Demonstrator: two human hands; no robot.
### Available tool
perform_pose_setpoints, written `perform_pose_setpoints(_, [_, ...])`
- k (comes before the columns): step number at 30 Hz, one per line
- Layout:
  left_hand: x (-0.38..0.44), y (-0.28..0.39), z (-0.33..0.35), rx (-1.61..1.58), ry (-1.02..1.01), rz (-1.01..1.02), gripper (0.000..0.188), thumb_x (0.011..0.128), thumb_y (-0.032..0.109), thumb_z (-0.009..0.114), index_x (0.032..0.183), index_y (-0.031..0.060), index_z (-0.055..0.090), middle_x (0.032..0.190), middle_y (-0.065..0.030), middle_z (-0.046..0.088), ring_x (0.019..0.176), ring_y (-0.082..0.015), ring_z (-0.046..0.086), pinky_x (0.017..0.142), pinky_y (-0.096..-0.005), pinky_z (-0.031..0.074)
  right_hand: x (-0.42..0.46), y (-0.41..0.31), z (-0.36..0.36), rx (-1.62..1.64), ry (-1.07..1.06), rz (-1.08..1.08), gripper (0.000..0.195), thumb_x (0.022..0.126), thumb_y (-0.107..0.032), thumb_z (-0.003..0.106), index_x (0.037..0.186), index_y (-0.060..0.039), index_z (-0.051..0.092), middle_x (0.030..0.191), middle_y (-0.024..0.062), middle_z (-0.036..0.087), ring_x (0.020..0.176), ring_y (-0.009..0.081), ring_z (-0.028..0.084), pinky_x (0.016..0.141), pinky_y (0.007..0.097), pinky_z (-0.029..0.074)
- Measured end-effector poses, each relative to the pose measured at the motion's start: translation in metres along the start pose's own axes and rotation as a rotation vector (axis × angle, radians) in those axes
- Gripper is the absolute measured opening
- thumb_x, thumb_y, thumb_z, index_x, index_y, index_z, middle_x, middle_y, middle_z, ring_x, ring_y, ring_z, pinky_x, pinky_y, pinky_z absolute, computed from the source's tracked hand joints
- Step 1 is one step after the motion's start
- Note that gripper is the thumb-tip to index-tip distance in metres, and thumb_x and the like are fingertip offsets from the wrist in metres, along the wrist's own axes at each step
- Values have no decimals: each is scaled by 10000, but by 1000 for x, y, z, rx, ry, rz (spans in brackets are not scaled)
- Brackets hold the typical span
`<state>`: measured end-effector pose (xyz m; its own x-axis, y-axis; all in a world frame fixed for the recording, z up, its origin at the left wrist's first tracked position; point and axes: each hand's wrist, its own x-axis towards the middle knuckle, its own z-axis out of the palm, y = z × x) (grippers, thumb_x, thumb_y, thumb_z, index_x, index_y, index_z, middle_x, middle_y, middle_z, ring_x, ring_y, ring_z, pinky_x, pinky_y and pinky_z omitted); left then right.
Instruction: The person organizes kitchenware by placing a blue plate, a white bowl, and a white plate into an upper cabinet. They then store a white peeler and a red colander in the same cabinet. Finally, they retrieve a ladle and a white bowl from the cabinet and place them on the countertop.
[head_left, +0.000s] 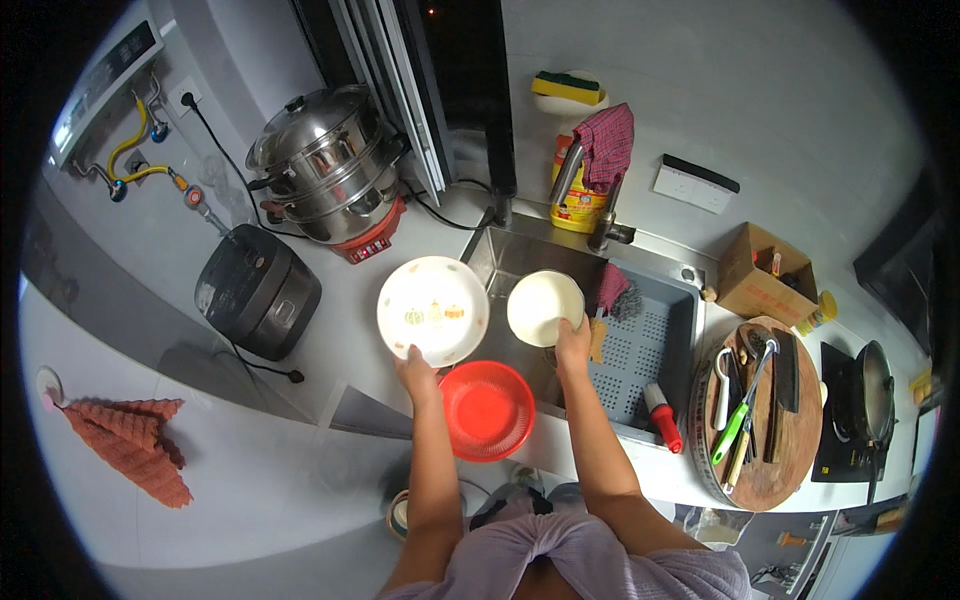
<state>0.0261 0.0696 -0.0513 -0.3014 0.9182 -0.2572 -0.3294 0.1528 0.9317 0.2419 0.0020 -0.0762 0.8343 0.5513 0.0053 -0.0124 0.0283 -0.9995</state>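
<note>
My left hand (417, 373) grips the near rim of a white plate (435, 337) printed with pumpkins, held level over the counter left of the sink. In my right hand (574, 345) is a small cream-white bowl (541, 307), pinched at its near right rim above the sink basin (510, 360). A red plastic basin (489, 412) lies at the sink's front left edge, between my forearms and partly under the plate. Beside my right hand, a grey perforated drain tray (637, 360) sits in the right part of the sink, with a steel wool scourer (627, 301) at its far end.
A stainless steamer (322, 165) stands on a red electric cooker back left, near a dark rice cooker (259, 289). The faucet (609, 214) carries a checked cloth. On the right, a round wooden chopping board (795, 450) holds a cleaver (785, 371) and utensils.
</note>
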Motion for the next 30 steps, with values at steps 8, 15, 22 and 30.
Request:
perform_pose_setpoints(8, [-21,58,1,-305,-96,-95,429,817,63,499,1232,35,392,1107,-155,554,946,-271,601,707,-352,528,-3,-71,-20,211,-166,313,389,876,-168,487,1247,-73,420,1107,97,556,897,213,593,653,360,513])
perform_pose_setpoints(15, [-40,62,3,-242,-176,-181,516,806,143,533,1275,82,327,1137,-164,529,965,-316,585,755,-381,519,3,-84,-36,301,-280,458,392,845,-92,501,1218,1,424,1033,149,580,765,233,628,531,303,557])
perform_pose_setpoints(22, [-67,29,1,-85,-241,-274,520,838,175,508,1308,143,287,1172,-166,500,1005,-342,562,810,-414,495,-19,-61,-63,169,-275,474,522,797,-4,439,1296,-48,294,998,197,577,639,262,640,499,308,568])
perform_pose_setpoints(30, [-122,45,27,-160,-261,-226,504,830,175,537,1284,98,332,1176,-146,509,1022,-331,558,835,-422,484,-7,-109,-119,189,-337,442,403,852,-161,453,1198,43,421,941,170,607,667,240,631,590,303,548])
